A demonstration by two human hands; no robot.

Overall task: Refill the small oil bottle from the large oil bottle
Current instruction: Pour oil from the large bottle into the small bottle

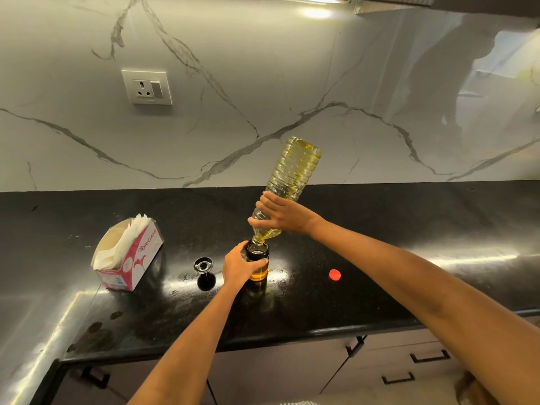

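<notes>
The large clear plastic oil bottle (293, 168) is tipped nearly upside down, its mouth at the opening of the small glass oil bottle (258, 271). My right hand (282, 216) grips the large bottle near its neck. Yellow oil fills the neck and lines the upper side. The small bottle stands upright on the black counter (380, 247), with amber oil in its lower part. My left hand (238, 266) grips it round the side. Its black spout cap (203, 266) lies on the counter to the left. The red cap (335, 274) lies to the right.
An opened pink and white tissue box (131, 258) sits on the counter at the left. A wall socket (147, 87) is set in the marble backsplash. The counter's front edge runs above drawers with black handles (429, 356). Dark smudges mark the counter's near left corner.
</notes>
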